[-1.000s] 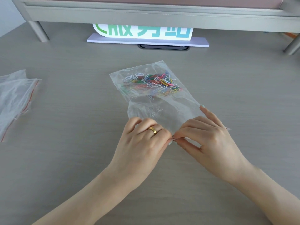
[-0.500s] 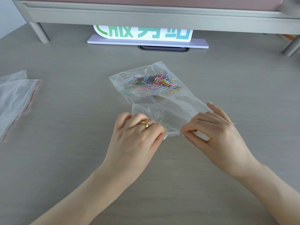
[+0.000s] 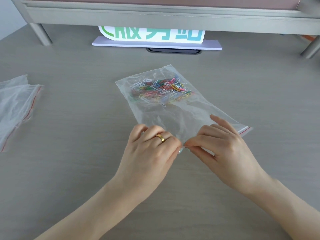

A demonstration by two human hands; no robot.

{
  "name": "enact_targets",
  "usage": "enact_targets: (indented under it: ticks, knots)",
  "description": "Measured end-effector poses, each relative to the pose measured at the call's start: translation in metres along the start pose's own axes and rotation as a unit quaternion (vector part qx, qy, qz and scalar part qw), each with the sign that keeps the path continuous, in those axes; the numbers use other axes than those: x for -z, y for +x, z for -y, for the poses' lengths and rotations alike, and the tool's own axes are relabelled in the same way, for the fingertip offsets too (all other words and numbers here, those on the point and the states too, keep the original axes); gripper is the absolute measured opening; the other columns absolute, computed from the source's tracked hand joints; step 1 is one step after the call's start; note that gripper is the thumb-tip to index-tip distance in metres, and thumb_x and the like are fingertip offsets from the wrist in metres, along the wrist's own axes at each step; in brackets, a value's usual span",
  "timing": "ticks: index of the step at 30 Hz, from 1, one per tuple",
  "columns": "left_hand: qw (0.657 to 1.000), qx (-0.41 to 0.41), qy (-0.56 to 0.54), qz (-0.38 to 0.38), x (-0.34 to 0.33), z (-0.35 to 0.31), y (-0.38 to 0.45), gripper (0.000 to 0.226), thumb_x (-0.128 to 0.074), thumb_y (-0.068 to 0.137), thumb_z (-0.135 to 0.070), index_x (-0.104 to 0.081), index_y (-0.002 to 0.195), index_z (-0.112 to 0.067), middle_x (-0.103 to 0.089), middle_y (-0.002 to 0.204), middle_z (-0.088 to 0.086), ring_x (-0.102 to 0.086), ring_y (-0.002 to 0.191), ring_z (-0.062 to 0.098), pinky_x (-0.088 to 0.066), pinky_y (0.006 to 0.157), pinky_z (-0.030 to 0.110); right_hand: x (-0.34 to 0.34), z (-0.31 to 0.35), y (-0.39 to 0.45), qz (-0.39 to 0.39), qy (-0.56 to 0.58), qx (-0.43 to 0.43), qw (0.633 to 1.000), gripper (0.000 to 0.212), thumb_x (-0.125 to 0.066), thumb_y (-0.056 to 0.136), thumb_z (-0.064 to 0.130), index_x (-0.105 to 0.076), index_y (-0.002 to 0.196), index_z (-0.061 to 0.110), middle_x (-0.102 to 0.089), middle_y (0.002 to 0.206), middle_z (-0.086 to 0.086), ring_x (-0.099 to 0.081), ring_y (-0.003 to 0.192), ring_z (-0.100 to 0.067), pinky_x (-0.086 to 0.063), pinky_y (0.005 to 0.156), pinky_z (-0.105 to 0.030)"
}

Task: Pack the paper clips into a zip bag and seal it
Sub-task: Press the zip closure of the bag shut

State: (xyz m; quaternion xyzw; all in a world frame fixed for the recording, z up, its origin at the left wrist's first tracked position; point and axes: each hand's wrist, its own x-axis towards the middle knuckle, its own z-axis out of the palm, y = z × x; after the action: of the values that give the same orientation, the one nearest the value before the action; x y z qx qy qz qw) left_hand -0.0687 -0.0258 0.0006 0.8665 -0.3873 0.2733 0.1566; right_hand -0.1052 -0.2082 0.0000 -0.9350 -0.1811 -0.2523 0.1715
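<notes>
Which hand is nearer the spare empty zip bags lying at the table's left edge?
Left. The left hand pinches the near edge of the zip bag mid-table, apart from the spare bags but on their side. The right hand pinches the same edge farther away.

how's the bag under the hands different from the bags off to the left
The zip bag in the middle holds a heap of coloured paper clips; the spare bags at the table's left edge show nothing inside. Both hands, left hand and right hand, pinch the middle bag's near edge, while nothing touches the spare bags. The middle bag is fully in view; the spare bags are cut off by the frame. All are clear plastic with a red line by the opening.
</notes>
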Motion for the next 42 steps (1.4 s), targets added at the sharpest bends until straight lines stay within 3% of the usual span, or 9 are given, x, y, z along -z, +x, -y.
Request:
enact_targets:
  ticks: [7, 12, 17, 22, 27, 35, 42]
  knots:
    - [0.999, 0.014, -0.025, -0.016, 0.001, 0.001, 0.001, 0.026, -0.049, 0.090, -0.030, -0.064, 0.072, -0.018, -0.063, 0.068, -0.011, -0.052, 0.079, 0.013, -0.034, 0.073, 0.029, 0.001, -0.006, 0.001, 0.002, 0.022, -0.015, 1.000, 0.023, -0.050, 0.089, 0.024, -0.068, 0.079, 0.014, -0.047, 0.064, 0.005, -0.042, 0.063, -0.011, -0.040, 0.098, -0.036]
    - [0.998, 0.029, -0.020, -0.049, 0.002, 0.004, 0.003, 0.025, -0.051, 0.088, -0.021, -0.063, 0.067, -0.016, -0.061, 0.062, -0.009, -0.049, 0.075, 0.014, -0.035, 0.070, 0.030, 0.007, -0.009, 0.002, -0.012, 0.022, -0.042, 0.999, 0.020, -0.051, 0.087, 0.023, -0.068, 0.078, 0.016, -0.053, 0.066, 0.006, -0.048, 0.064, -0.011, -0.035, 0.103, -0.034]
    - [0.998, 0.022, -0.006, -0.052, 0.002, 0.006, 0.001, 0.021, -0.055, 0.086, -0.013, -0.062, 0.066, -0.014, -0.059, 0.062, -0.007, -0.048, 0.075, 0.015, -0.034, 0.070, 0.029, 0.007, -0.004, 0.003, 0.013, 0.077, -0.050, 0.996, 0.018, -0.053, 0.082, 0.029, -0.062, 0.096, 0.021, -0.051, 0.078, 0.015, -0.050, 0.074, -0.002, -0.031, 0.107, -0.027]
    - [0.999, 0.004, -0.022, -0.037, 0.002, 0.001, 0.000, 0.028, -0.047, 0.091, -0.020, -0.063, 0.068, -0.015, -0.060, 0.063, -0.008, -0.050, 0.076, 0.015, -0.036, 0.069, 0.030, 0.003, 0.004, 0.003, 0.010, 0.041, 0.001, 0.999, 0.018, -0.051, 0.088, 0.026, -0.067, 0.085, 0.017, -0.060, 0.077, 0.005, -0.053, 0.073, -0.012, -0.038, 0.095, -0.031]
    - [0.998, 0.011, -0.050, -0.031, 0.000, 0.000, 0.001, 0.028, -0.048, 0.092, -0.026, -0.064, 0.070, -0.017, -0.061, 0.066, -0.009, -0.050, 0.076, 0.014, -0.037, 0.069, 0.030, 0.002, 0.000, 0.002, -0.007, 0.022, -0.001, 1.000, 0.019, -0.052, 0.089, 0.023, -0.068, 0.080, 0.018, -0.053, 0.067, 0.003, -0.047, 0.065, -0.014, -0.041, 0.088, -0.034]
    - [0.995, 0.050, -0.075, -0.051, -0.001, 0.003, 0.001, 0.022, -0.052, 0.088, -0.023, -0.066, 0.074, -0.014, -0.064, 0.069, -0.006, -0.051, 0.075, 0.015, -0.039, 0.069, 0.031, 0.011, -0.012, 0.003, -0.008, 0.038, -0.076, 0.996, 0.020, -0.053, 0.085, 0.029, -0.069, 0.077, 0.021, -0.055, 0.066, 0.009, -0.050, 0.065, -0.008, -0.031, 0.105, -0.036]
    - [0.994, 0.048, -0.080, -0.050, 0.000, 0.002, 0.000, 0.019, -0.056, 0.084, -0.013, -0.063, 0.067, -0.012, -0.061, 0.063, -0.005, -0.050, 0.072, 0.016, -0.037, 0.068, 0.029, 0.009, -0.004, 0.003, 0.013, 0.041, -0.053, 0.998, 0.013, -0.055, 0.082, 0.035, -0.063, 0.091, 0.030, -0.060, 0.083, 0.014, -0.054, 0.079, -0.005, -0.024, 0.110, -0.039]
